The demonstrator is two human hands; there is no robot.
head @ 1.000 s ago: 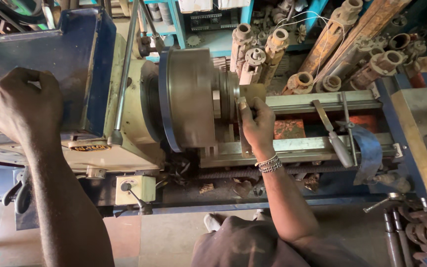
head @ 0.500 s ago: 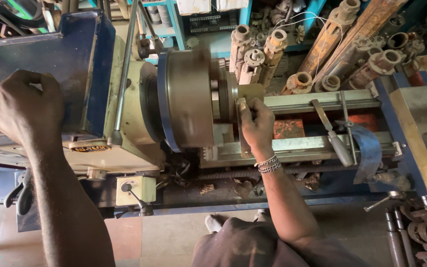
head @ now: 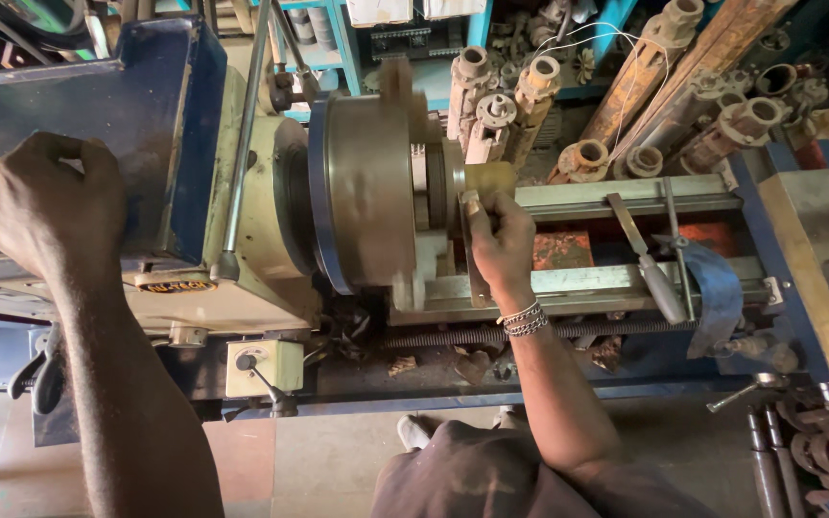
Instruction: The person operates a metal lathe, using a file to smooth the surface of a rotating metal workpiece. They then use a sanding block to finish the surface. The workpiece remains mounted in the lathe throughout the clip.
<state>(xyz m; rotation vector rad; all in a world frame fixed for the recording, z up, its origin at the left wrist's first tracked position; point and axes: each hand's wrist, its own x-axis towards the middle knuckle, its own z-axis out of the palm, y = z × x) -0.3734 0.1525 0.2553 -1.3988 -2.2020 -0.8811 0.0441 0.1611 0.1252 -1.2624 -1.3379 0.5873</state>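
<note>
The person stands at a metal lathe (head: 271,240), seen from above. The left hand (head: 55,206) rests on top of the blue headstock cover (head: 69,134) at the left end of the machine; its fingers are curled into a loose fist, and whether that grip closes on anything cannot be told from here. The right hand (head: 501,240), with beaded bracelets (head: 524,318) at the wrist, reaches to the round chuck (head: 367,192) in the middle of the machine. Its grip is closed around a flat dark strip (head: 474,269), pinched between thumb and fingers and pressed against the short brass-coloured workpiece (head: 488,178) that sticks out of the chuck to the right. The chuck's edges look blurred.

To the right of the hand, along the lathe bed (head: 616,197), lie a file with a grey handle (head: 647,259) and a blue cloth (head: 717,288). On the far side, behind the bed, stand clusters of worn pump-like castings (head: 510,105) and wooden planks (head: 683,67). On the near face of the machine sits a pale switch box (head: 263,366) with a small lever.
</note>
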